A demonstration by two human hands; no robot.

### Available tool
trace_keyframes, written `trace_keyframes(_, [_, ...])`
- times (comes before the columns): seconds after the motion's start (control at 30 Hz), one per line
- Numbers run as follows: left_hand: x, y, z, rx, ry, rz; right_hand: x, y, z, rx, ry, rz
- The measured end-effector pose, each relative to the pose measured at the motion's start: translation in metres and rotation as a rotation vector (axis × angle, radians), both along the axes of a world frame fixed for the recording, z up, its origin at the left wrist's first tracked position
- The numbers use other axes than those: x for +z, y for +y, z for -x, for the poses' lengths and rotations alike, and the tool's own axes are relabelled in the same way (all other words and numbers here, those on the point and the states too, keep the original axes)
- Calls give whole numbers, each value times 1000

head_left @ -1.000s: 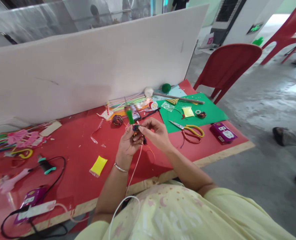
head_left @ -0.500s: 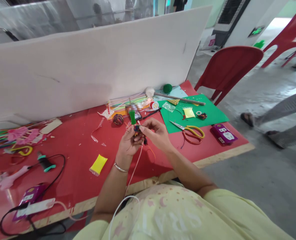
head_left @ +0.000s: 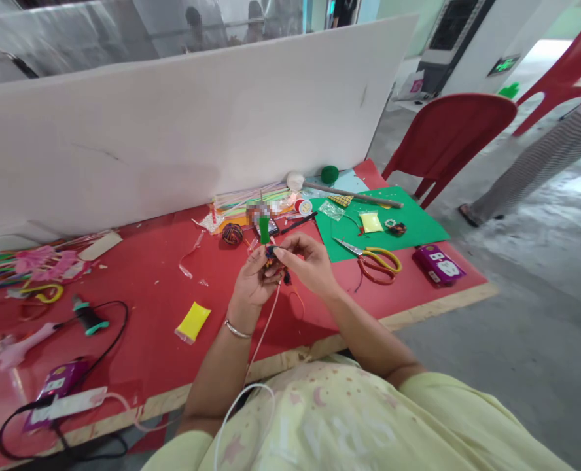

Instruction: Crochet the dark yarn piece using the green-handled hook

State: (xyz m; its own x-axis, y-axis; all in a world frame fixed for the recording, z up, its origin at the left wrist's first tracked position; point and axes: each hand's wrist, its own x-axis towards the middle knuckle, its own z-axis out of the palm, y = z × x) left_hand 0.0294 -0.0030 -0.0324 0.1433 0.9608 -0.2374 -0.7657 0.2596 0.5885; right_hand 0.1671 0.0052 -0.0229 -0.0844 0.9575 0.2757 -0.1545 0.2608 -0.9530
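My left hand [head_left: 252, 280] has its fingers closed around a small piece of dark multicoloured yarn work [head_left: 271, 256]. My right hand [head_left: 311, 261] pinches the same piece from the right, thumb and forefinger together. A green handle [head_left: 264, 230] with a thin shaft stands up just beyond my left fingertips; whether my fingers touch it I cannot tell. An orange strand [head_left: 298, 297] hangs below the hands. A pale cord [head_left: 267, 320] runs from them down toward my lap. Just beyond, a ball of multicoloured yarn [head_left: 232, 234] lies on the red table [head_left: 143, 281].
Scissors [head_left: 379, 261] lie partly on a green sheet [head_left: 418, 222], with a purple box [head_left: 438, 265] to their right. A yellow packet [head_left: 193, 322] and a glue gun [head_left: 25, 347] are on the left. A white board [head_left: 182, 131] stands behind. A red chair [head_left: 452, 137] stands beyond the table.
My hands stay almost in place at the yarn piece. The green handle has shifted slightly right. At the far right a person's legs have moved away.
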Motion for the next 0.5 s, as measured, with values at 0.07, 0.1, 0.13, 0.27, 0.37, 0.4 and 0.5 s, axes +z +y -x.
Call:
trace_keyframes(0.07, [1,0,-1,-4,-1,10,-1,0,0,0,-2,-2])
trace_keyframes(0.1, [1,-1,-1,-3,-3,14,-2,1,0,0,-3,-4])
trace_keyframes(0.13, [2,-1,-1,-2,-6,15,-3,1,-1,1,-3,-5])
trace_keyframes(0.27, [1,0,-1,-8,-31,1,-5,1,0,17,14,0])
trace_keyframes(0.37, [-1,0,-1,-14,-29,5,-5,0,0,-2,5,-19])
trace_keyframes(0.4, [-1,0,0,-12,-24,7,-5,0,0,-19,-7,-41])
trace_keyframes(0.5, [-2,-1,0,-3,-6,-4,-2,1,-2,-49,-82,-139])
